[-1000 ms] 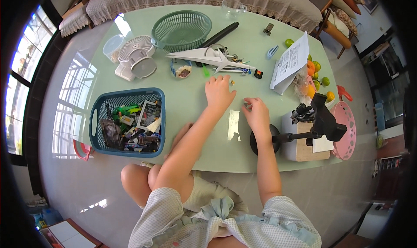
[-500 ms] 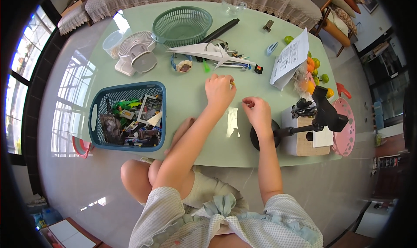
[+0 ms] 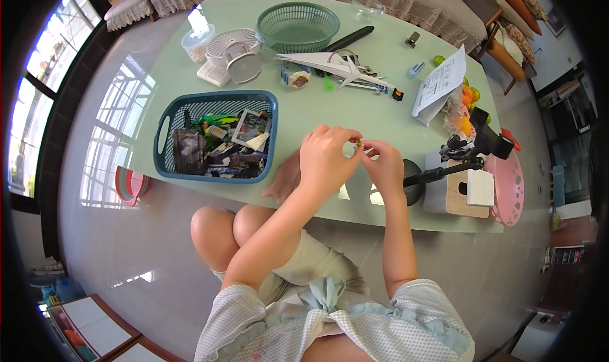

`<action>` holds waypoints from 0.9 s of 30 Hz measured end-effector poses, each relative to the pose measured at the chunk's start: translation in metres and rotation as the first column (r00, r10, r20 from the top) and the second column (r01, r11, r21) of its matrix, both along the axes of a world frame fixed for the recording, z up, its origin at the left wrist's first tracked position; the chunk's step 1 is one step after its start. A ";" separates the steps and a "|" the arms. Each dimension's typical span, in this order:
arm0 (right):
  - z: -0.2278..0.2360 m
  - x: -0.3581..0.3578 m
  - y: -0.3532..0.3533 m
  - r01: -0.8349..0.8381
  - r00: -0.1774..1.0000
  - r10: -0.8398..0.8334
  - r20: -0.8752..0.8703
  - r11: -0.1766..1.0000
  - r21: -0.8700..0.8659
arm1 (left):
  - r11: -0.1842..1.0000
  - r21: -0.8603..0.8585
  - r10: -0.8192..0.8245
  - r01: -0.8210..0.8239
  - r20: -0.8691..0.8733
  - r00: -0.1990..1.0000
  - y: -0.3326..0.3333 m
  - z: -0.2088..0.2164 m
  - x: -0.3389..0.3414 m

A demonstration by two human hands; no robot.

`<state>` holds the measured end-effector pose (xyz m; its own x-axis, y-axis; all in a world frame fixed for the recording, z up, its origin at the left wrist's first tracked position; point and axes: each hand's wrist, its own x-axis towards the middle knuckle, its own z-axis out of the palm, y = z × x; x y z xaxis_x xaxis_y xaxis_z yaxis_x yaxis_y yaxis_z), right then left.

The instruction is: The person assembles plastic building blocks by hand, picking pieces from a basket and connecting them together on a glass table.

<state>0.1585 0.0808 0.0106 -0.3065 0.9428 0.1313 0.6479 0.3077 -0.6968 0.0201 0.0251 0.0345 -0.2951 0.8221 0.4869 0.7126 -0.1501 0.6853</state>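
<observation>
Above the near part of the pale green glass table [image 3: 216, 79], both my hands meet fingertip to fingertip. My left hand [image 3: 327, 162] pinches a small yellow piece [image 3: 359, 144], too tiny to name. From the other side, the closed thumb and finger of my right hand [image 3: 386, 170] grip at the same piece. To the left stands a blue plastic basket [image 3: 271, 140] full of mixed small toy parts, among them green pieces, dark blocks and a grey frame. It is apart from my hands.
Farther back are a green colander [image 3: 298, 38], a white fan [image 3: 233, 51], a clear tub, a watch [image 3: 297, 78], a white pointed model [image 3: 342, 67] and a black rod. At right, a folded paper sheet [image 3: 441, 86], fruit, a black phone stand [image 3: 438, 175], a box and a pink basket [image 3: 505, 190].
My hands were apart and have come together at the small yellow piece, nearer to me. The view has shifted, so the tabletop things appear farther right and higher.
</observation>
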 end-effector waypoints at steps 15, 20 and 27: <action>0.054 -0.082 -0.056 -0.372 0.909 0.370 -0.194 0.928 0.024 | 0.936 0.049 0.348 -0.349 0.032 0.937 -0.115 0.041 -0.085; 0.067 -0.111 -0.067 -0.489 0.842 0.486 -0.233 0.871 0.050 | 0.907 0.039 0.419 -0.418 -0.024 0.907 -0.128 0.039 -0.110; 0.060 -0.130 -0.068 -0.561 0.772 0.575 -0.270 0.817 0.134 | 0.927 0.022 0.375 -0.375 -0.099 0.922 -0.128 0.033 -0.117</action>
<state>0.0289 0.0129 0.0706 -0.7268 0.6002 0.3340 0.1203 0.5900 -0.7984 -0.0965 -0.1027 0.0673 -0.5316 0.6593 0.5317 0.7816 0.1400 0.6079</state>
